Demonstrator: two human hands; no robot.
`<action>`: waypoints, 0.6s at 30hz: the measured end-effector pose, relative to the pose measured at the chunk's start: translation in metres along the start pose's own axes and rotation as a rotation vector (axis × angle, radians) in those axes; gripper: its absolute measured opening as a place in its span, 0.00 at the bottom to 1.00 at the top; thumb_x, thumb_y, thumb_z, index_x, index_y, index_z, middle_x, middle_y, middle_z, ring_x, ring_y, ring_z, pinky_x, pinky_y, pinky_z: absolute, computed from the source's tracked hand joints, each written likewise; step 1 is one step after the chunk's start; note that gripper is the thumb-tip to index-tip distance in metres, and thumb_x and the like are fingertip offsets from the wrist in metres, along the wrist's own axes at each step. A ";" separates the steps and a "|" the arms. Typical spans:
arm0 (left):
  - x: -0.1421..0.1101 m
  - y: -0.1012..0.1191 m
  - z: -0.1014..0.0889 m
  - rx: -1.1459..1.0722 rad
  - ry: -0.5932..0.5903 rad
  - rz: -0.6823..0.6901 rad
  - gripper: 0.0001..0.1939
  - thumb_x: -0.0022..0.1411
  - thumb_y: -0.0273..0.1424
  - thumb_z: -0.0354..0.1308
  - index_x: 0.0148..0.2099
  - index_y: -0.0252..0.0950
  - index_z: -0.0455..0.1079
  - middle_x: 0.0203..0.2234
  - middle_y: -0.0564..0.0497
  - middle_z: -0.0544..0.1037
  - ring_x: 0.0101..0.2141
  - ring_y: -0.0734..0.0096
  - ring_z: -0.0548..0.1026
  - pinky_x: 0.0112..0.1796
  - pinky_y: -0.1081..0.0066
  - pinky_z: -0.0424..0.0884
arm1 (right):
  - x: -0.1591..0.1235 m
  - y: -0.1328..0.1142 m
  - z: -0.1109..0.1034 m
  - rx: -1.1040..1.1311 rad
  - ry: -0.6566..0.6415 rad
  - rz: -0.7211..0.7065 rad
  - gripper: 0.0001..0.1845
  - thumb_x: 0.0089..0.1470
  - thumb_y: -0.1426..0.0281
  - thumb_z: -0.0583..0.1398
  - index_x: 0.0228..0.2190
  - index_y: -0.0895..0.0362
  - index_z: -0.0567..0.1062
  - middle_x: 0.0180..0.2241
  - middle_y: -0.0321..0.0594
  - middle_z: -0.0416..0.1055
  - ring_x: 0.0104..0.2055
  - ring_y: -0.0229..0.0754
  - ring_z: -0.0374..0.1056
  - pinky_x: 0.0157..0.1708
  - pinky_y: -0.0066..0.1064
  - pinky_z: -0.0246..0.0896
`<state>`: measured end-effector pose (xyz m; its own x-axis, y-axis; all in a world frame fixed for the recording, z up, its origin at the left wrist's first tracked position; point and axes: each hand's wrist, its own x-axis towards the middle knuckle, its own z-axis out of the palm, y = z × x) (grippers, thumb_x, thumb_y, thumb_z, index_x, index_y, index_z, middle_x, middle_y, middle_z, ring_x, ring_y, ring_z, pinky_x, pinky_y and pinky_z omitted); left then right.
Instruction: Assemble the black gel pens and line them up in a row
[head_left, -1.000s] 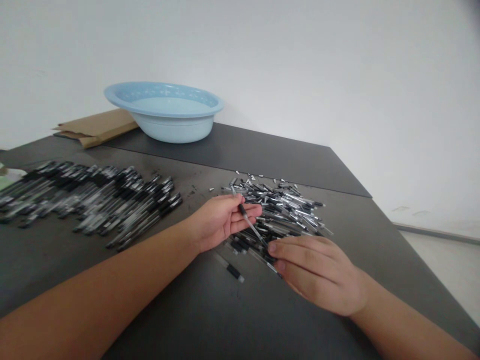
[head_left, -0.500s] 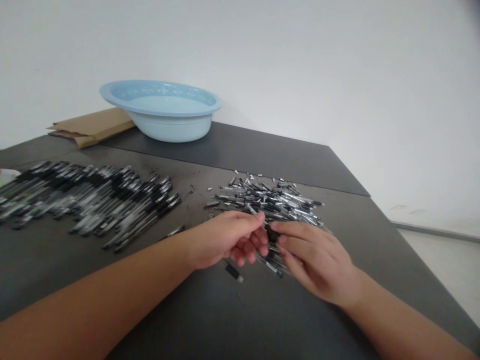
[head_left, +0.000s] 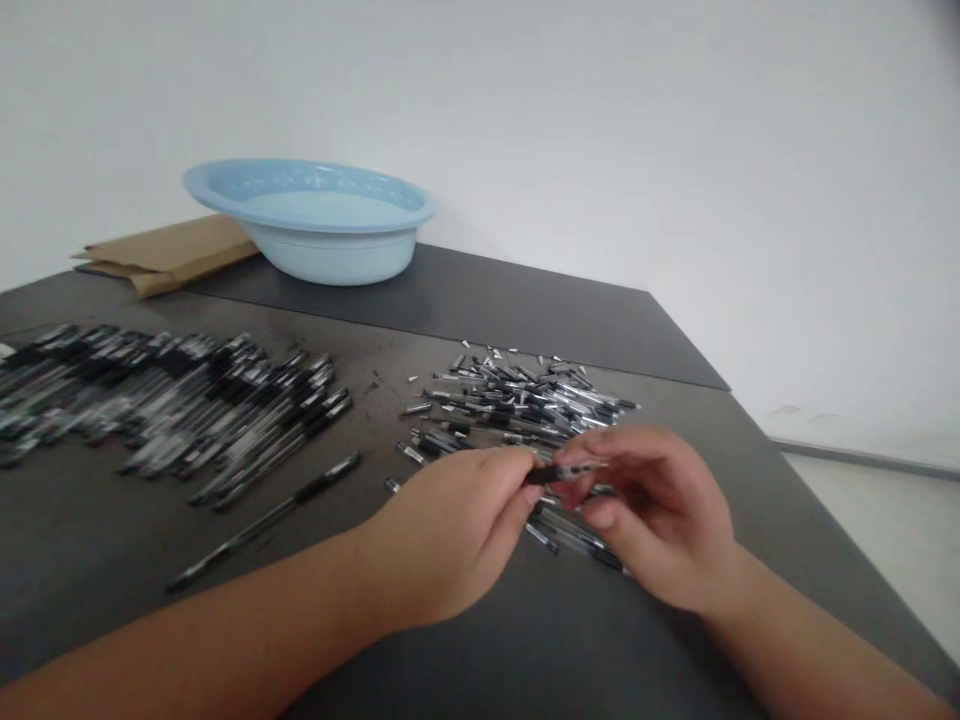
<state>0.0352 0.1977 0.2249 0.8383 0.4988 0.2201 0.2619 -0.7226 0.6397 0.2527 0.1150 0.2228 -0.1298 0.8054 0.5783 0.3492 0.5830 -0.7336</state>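
My left hand (head_left: pixel 469 535) is closed, thumb and fingers pinching a pen (head_left: pixel 546 474) with a black grip. The pen lies roughly level, its pale tip pointing right, and its rear part is hidden in the hand. Around the tip curves my right hand (head_left: pixel 660 515), thumb and fingers apart; whether a fingertip touches the pen is unclear. Behind and beneath both hands spreads a loose heap of pen parts (head_left: pixel 525 400), with black grips, clear barrels and small cone tips. Left of my left hand, a single pen (head_left: pixel 274 515) lies slantwise on the dark table (head_left: pixel 480 660).
Many pens (head_left: pixel 172 390) lie side by side in a slanted row on the left. At the back, a light blue basin (head_left: pixel 337 255) rests partly on a brown cardboard piece (head_left: pixel 172 250). A pale wall (head_left: pixel 600 130) stands behind the table.
My left hand has rolled over, its back now showing, with the pen's tip turned right. My right hand's fingers have spread apart. A separate pen shows left of my left hand.
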 end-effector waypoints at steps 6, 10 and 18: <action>0.001 -0.001 -0.006 -0.051 0.020 0.018 0.11 0.73 0.32 0.50 0.34 0.39 0.61 0.26 0.55 0.69 0.28 0.69 0.68 0.30 0.67 0.58 | 0.015 0.042 -0.023 -0.119 0.151 0.205 0.06 0.70 0.65 0.61 0.47 0.50 0.74 0.34 0.37 0.78 0.30 0.40 0.75 0.27 0.31 0.73; 0.001 -0.006 0.003 -0.027 0.008 0.035 0.10 0.69 0.30 0.53 0.33 0.39 0.61 0.26 0.55 0.69 0.29 0.70 0.67 0.31 0.68 0.57 | 0.049 0.073 -0.040 -0.706 -0.005 0.336 0.12 0.72 0.63 0.56 0.50 0.52 0.76 0.39 0.40 0.80 0.38 0.43 0.77 0.39 0.35 0.73; 0.001 -0.014 0.013 0.097 0.021 0.067 0.10 0.69 0.31 0.54 0.33 0.39 0.60 0.28 0.55 0.72 0.30 0.68 0.70 0.32 0.66 0.57 | 0.120 0.131 -0.045 -0.976 -0.302 0.427 0.13 0.67 0.68 0.62 0.51 0.58 0.78 0.49 0.49 0.78 0.50 0.49 0.75 0.54 0.43 0.71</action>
<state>0.0388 0.2019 0.2066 0.8454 0.4571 0.2762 0.2516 -0.7971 0.5489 0.3246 0.2833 0.2118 0.0012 0.9906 0.1367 0.9836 0.0235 -0.1790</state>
